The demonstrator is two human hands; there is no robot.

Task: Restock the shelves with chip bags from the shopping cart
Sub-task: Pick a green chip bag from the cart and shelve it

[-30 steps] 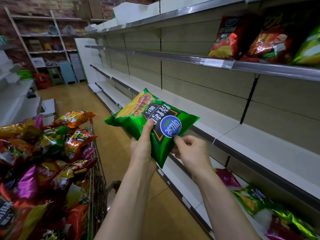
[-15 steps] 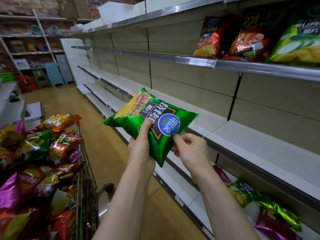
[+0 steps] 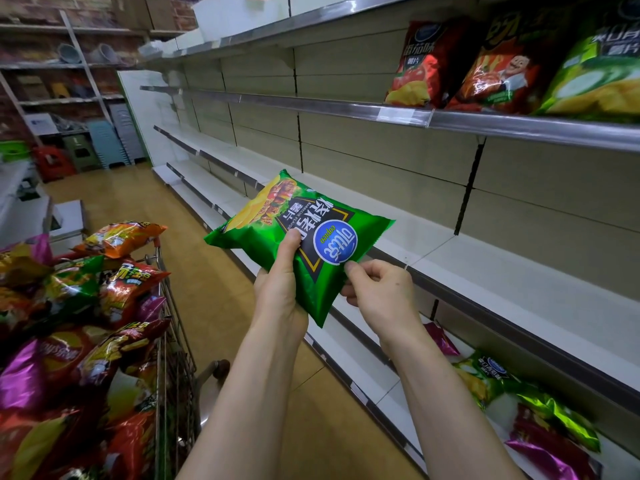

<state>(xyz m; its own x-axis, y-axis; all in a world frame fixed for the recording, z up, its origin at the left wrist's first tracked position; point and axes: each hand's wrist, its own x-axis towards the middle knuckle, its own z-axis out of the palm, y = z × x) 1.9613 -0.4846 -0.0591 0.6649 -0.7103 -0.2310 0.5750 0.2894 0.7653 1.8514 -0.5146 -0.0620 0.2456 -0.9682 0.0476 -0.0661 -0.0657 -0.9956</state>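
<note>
1. Step in hand: one green chip bag (image 3: 322,237) is out of the shopping cart (image 3: 162,306) and is being carried to the shelving. It is not yet placed.
2. Location of the bag: centre of the frame, held in the air in front of the bare middle shelf (image 3: 519,282), touching no shelf. Its print reads upside down from the wearer's side.
3. Left hand (image 3: 280,292): grasps the bag's near end, thumb pressed on the printed face, fingers hidden behind it.
4. Right hand (image 3: 381,292): pinches the bag's near edge beside the round blue logo, fingers curled.
5. Stock: the cart, lower left of the frame, holds a heap of mixed bags (image 3: 69,323). Three bags (image 3: 502,64) stand on the upper shelf at upper right. A few bags (image 3: 519,403) lie on the low shelf at lower right.
6. Next move, as judged: choose a shelf, turn the bag so its face reads upright and outward, then set it down.
7. Caution: the bag is air-filled and slippery, so a light grip suits it and squeezing risks crushing the chips.
</note>
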